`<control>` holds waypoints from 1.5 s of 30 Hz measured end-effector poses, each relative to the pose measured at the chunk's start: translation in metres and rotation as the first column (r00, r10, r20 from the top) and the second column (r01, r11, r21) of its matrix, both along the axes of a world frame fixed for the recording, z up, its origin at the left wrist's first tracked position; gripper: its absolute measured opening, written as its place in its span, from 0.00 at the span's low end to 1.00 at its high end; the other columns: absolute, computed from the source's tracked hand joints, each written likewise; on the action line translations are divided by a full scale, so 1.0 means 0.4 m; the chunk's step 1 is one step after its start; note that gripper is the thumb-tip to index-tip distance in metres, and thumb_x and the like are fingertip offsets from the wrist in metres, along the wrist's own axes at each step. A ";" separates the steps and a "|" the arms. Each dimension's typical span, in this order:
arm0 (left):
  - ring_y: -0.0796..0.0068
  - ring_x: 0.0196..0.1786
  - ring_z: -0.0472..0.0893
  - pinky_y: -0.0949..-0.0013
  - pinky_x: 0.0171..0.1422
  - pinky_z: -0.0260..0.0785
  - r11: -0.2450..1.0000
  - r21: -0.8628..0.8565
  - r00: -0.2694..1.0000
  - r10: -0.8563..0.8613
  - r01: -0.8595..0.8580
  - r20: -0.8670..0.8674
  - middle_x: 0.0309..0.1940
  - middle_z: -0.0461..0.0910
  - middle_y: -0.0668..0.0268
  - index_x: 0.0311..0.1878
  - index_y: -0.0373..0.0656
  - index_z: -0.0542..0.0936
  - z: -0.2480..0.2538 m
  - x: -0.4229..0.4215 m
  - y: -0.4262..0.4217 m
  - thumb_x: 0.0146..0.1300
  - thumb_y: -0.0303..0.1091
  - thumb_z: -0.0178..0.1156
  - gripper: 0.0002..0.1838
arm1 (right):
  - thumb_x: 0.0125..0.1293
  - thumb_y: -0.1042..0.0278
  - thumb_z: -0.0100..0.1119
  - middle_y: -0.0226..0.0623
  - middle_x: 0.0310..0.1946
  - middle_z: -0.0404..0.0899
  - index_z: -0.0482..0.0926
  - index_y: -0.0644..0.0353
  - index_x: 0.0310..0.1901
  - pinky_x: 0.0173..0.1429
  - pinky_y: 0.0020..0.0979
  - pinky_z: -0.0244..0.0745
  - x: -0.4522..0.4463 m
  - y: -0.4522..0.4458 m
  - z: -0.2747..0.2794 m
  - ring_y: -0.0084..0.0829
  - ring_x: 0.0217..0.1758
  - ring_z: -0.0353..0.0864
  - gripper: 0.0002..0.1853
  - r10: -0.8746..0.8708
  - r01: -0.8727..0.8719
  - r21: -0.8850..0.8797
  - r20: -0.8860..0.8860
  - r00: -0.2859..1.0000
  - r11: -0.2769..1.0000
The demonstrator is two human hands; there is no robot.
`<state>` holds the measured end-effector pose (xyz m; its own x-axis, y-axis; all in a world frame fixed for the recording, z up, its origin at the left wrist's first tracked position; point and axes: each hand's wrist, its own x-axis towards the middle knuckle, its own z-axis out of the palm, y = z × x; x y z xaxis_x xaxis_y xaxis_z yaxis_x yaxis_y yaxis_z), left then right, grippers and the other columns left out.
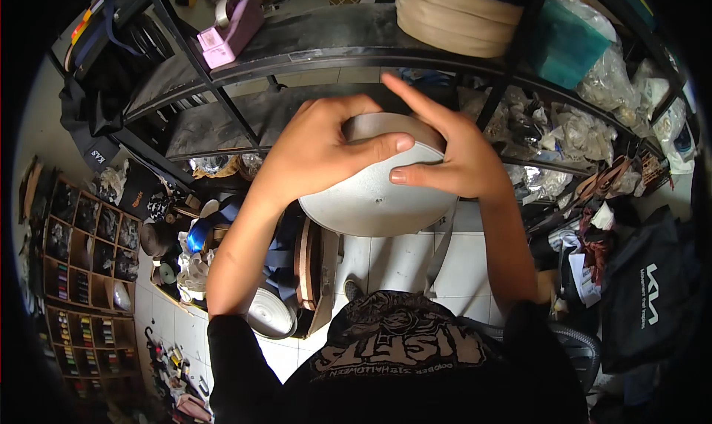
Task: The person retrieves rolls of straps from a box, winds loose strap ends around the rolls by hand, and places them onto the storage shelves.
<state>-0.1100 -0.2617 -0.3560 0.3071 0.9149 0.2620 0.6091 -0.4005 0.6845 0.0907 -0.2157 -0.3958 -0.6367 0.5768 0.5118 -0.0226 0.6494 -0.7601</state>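
A large roll of grey webbing (371, 198) is held up in front of my chest, its flat wound face turned toward me. My left hand (322, 142) grips its upper left part, with the thumb laid across the face and the fingers over the far edge. On the upper right, my right hand (460, 153) holds the roll with its thumb on the face. Its index finger points up and away from the roll, while the other fingers are hidden behind. A loose strap end (439, 259) hangs down from the right side of the roll.
Ahead stands a black shelf rack (326, 42) with a pink tape dispenser (231, 34), a stack of beige rolls (456, 16) and a teal bin (567, 42). A box of webbing rolls (271, 313) is below left. Right are a chair (582, 346) and black bag (645, 298).
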 end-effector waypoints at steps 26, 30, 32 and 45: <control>0.67 0.61 0.70 0.66 0.68 0.57 0.818 0.152 0.098 -0.118 -0.555 0.988 0.60 0.72 0.60 0.60 0.35 0.70 0.050 0.012 0.033 0.68 0.56 0.52 0.32 | 0.63 0.62 0.61 0.49 0.63 0.65 0.49 0.61 0.72 0.66 0.35 0.62 -0.157 0.006 0.064 0.36 0.65 0.66 0.41 -0.163 0.226 -0.027 -0.776 0.609 0.974; 0.66 0.63 0.68 0.66 0.69 0.56 0.858 0.090 -0.068 -0.144 -0.505 0.987 0.62 0.69 0.62 0.64 0.38 0.67 0.005 0.047 0.079 0.68 0.58 0.49 0.34 | 0.69 0.57 0.54 0.52 0.70 0.48 0.33 0.64 0.73 0.73 0.40 0.48 -0.260 -0.019 -0.015 0.41 0.72 0.52 0.45 -0.341 0.409 -0.112 -0.765 0.546 0.906; 0.65 0.65 0.66 0.65 0.69 0.56 0.891 0.040 -0.137 -0.114 -0.453 0.984 0.63 0.68 0.62 0.64 0.39 0.67 -0.012 0.065 0.084 0.68 0.59 0.47 0.34 | 0.70 0.55 0.51 0.50 0.72 0.45 0.33 0.63 0.73 0.74 0.41 0.42 -0.264 -0.019 -0.029 0.40 0.74 0.48 0.43 -0.391 0.453 -0.137 -0.751 0.532 0.881; 0.81 0.41 0.74 0.78 0.49 0.64 0.967 0.160 0.682 0.018 -0.197 0.731 0.37 0.78 0.66 0.47 0.32 0.79 0.049 -0.059 0.010 0.67 0.48 0.55 0.24 | 0.67 0.55 0.54 0.48 0.63 0.67 0.59 0.67 0.68 0.69 0.35 0.59 0.012 0.021 0.036 0.35 0.64 0.69 0.34 -0.330 0.382 -0.001 -0.504 0.798 0.924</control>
